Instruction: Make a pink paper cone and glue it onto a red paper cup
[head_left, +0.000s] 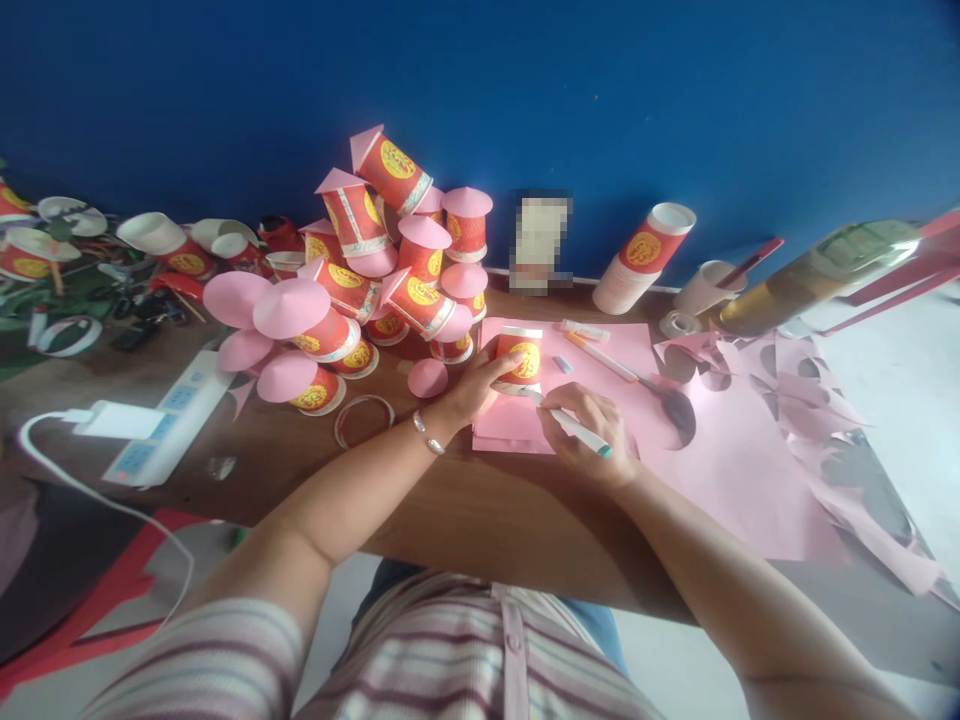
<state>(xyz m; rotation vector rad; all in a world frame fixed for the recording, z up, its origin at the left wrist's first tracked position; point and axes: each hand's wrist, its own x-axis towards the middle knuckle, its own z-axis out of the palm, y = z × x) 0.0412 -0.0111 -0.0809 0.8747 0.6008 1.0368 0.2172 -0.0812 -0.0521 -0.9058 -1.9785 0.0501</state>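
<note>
Pressing your left hand (469, 388) against the red cup (519, 358), fingers curled on its side, you hold it standing upright on the pink paper (502, 428) near the table's middle. Its inside is out of sight. Your right hand (589, 430) pinches a pen (576, 430), its long axis running from lower right to upper left, tip pointing at the cup's foot. Farther right, a white cup (701, 290) holds a red stick (754, 258).

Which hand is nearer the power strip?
Left. The left hand, on a red cup, sits right of the power strip; the right hand, holding a pen, is farther right.
</note>
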